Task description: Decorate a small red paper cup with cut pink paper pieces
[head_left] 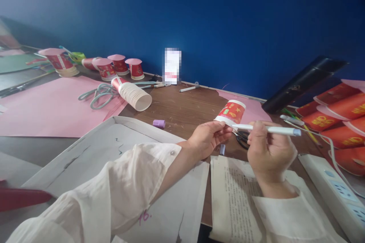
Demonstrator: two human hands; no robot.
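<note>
Pinched by its pale rim, a red printed paper cup (232, 111) is held tilted in my left hand (209, 136). My right hand (270, 150) grips a white marker (281, 131), its tip at the cup's rim; whether it touches I cannot tell. Below the cup lies a small cap (222, 149). Dark-handled scissors (242, 139) are partly hidden behind my right hand. Under my right wrist are printed sheets (234, 197).
A white box lid (119, 136) fills the front left. Stacked paper cups (134, 95) lie beside pink paper (62, 110). Red cups with pink discs (134, 69) stand behind. A power strip (336, 186), black tube (305, 81) and piled orange-red cups (348, 121) are right.
</note>
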